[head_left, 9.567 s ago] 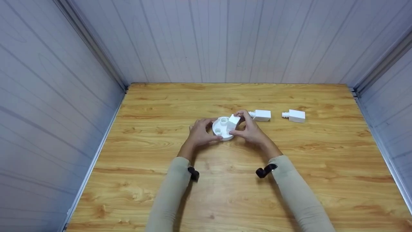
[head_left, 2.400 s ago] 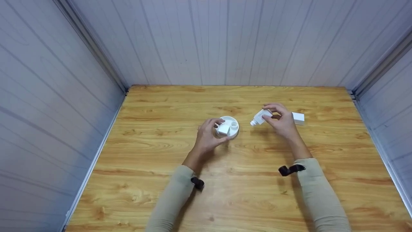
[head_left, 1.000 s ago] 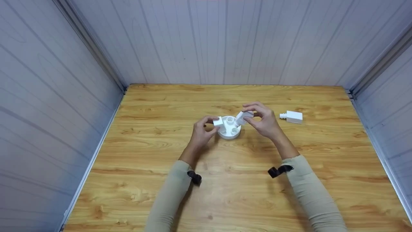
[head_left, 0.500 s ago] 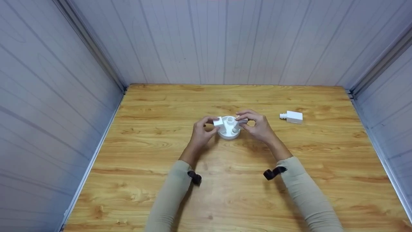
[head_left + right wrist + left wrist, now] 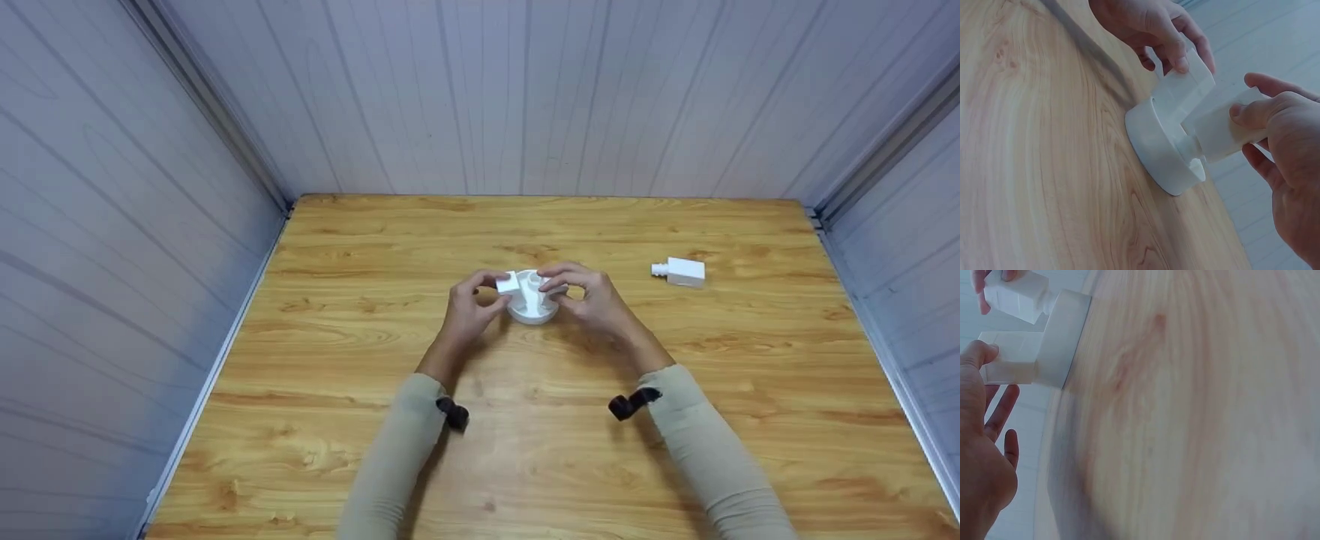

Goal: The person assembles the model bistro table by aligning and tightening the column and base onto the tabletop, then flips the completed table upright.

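A round white base [image 5: 533, 318] with raised sockets inside its rim rests on the table. Standing in its left side is a white square block [image 5: 508, 283], pinched between the thumb and fingers of my left hand [image 5: 465, 311]. My right hand [image 5: 600, 304] grips a second white block [image 5: 1224, 132], whose narrow threaded end meets the inside of the base at a tilt. Whether that end sits in a socket I cannot tell. Fingers hide most of this second block in the head view.
Another white block [image 5: 685, 272] with a threaded stem lies on its side to the right, stem pointing left. The wooden table [image 5: 480, 450] is bounded by pale panel walls [image 5: 480, 97] at the back and both sides.
My right hand picked up the second block from the table, carried it left to the base and has lowered its threaded end into it. My left hand now pinches the standing block.
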`<state>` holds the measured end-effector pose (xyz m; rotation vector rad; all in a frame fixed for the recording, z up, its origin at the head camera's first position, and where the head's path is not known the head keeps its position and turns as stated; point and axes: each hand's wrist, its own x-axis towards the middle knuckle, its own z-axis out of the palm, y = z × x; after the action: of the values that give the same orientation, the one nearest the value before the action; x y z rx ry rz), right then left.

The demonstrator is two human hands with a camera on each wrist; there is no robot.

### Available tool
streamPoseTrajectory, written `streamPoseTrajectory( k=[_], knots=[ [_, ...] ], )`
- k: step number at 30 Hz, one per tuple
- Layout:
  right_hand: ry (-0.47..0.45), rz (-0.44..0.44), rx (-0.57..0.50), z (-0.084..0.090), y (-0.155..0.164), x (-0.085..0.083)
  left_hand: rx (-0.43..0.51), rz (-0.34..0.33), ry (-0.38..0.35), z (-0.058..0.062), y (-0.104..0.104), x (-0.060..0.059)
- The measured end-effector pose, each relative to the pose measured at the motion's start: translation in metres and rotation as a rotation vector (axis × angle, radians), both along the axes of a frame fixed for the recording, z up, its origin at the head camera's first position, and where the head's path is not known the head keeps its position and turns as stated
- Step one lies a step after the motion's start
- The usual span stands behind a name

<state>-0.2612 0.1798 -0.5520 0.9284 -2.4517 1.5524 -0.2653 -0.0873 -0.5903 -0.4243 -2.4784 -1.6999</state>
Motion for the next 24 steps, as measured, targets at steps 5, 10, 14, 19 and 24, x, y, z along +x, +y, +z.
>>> streamPoseTrajectory(
  k=[5,10,14,19,24],
  knots=[
    [-0.017,-0.003,0.005,0.001,-0.001,0.0,0.002,-0.004,-0.005,0.0,0.0,-0.002],
    [-0.036,-0.009,0.023,0.002,0.001,0.0,0.017,-0.005,-0.006,0.0,-0.001,-0.002],
    [-0.05,0.008,0.066,0.004,0.004,-0.001,0.022,0.0,-0.007,-0.001,-0.001,-0.002],
    [-0.113,0.082,0.133,0.01,0.011,-0.002,0.02,-0.001,-0.014,-0.003,-0.002,-0.002],
    [-0.129,0.142,0.226,0.016,0.016,-0.005,0.015,0.002,-0.02,-0.003,-0.001,-0.001]
  ],
)
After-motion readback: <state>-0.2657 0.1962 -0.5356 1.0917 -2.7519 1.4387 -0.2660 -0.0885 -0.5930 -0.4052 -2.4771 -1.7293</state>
